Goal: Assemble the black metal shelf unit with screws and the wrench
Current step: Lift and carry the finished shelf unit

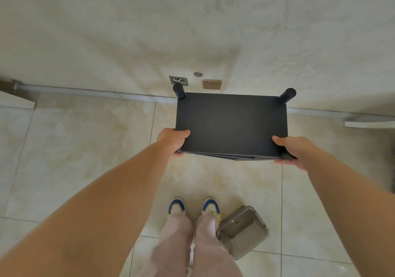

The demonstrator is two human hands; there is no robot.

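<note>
The black metal shelf unit is seen from above, its flat top panel facing me, close to the wall. Two round black posts stick up at its far corners. Edges of lower shelves show under the near rim. My left hand grips the near left corner, thumb on top and fingers underneath. My right hand grips the near right corner the same way. No screws or wrench are in view.
A translucent grey plastic box lies on the tiled floor by my right foot. Low on the wall behind the shelf sit a brass socket plate and a grey outlet. A white ledge juts in at right.
</note>
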